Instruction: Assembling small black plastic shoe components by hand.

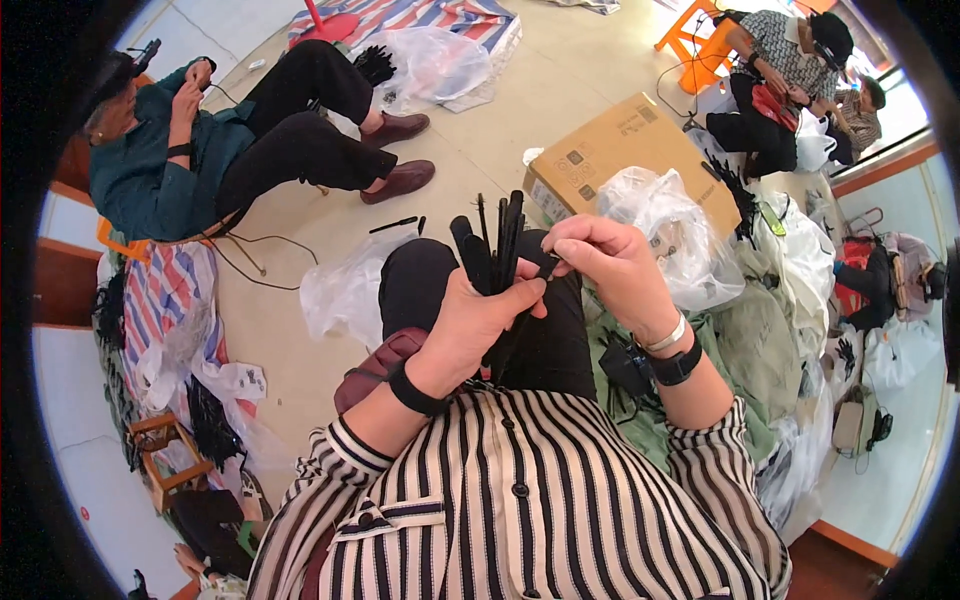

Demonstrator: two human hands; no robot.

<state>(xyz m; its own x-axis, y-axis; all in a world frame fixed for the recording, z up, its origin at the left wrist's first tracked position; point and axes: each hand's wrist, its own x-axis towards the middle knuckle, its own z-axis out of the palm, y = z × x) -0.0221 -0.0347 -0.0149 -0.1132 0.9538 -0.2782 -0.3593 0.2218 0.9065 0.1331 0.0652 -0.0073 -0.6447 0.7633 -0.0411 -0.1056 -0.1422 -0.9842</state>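
Observation:
My left hand [468,318] is closed round a bundle of black strap-like strips [509,232], held over my lap. Their ends stick up past the fingers, and the lower ends are partly hidden by the hand and my dark trousers. Close by on the right, my right hand [618,272] pinches with thumb and fingertips at a short black strip [546,266], which also meets my left thumb. Whether this strip belongs to the bundle I cannot tell.
Ahead on the right stands a cardboard box [630,140] with a clear plastic bag [672,240] against it. A seated person [190,150] works at far left. White plastic [345,292] and small black pieces [395,225] lie on the floor. Green cloth [740,365] is at my right.

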